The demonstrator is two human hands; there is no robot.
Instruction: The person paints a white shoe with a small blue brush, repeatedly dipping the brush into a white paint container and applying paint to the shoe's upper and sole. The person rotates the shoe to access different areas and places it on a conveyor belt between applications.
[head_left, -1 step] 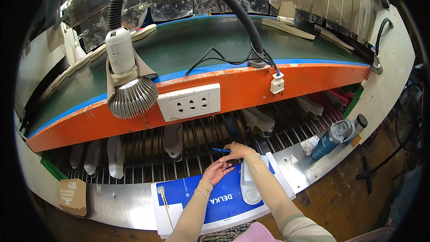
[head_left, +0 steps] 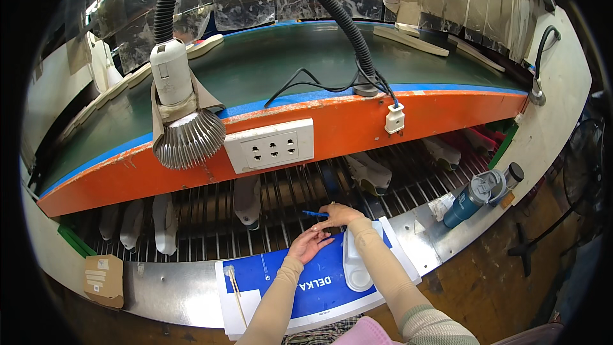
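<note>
My right hand (head_left: 340,216) is closed on a slim blue tool (head_left: 313,213), pen-like in shape, which points left over the roller bars; its exact kind is too small to make out. Just below it, my left hand (head_left: 308,246) lies palm up with the fingers loosely apart and nothing visible in them. The fingers of both hands come close together, perhaps touching. Under my forearms spreads a blue and white printed board (head_left: 281,268). A pale plastic tray with a round well (head_left: 359,280) rests on it, partly covered by my right forearm. Thin wooden sticks (head_left: 237,294) lie at the board's left.
Several light shoes (head_left: 247,201) sit on the roller rack (head_left: 204,217) beneath an orange-edged green belt (head_left: 287,57). A lamp (head_left: 188,137) hangs at left, near a socket panel (head_left: 271,145). A cardboard box (head_left: 103,280) stands left, a teal bottle (head_left: 465,207) right.
</note>
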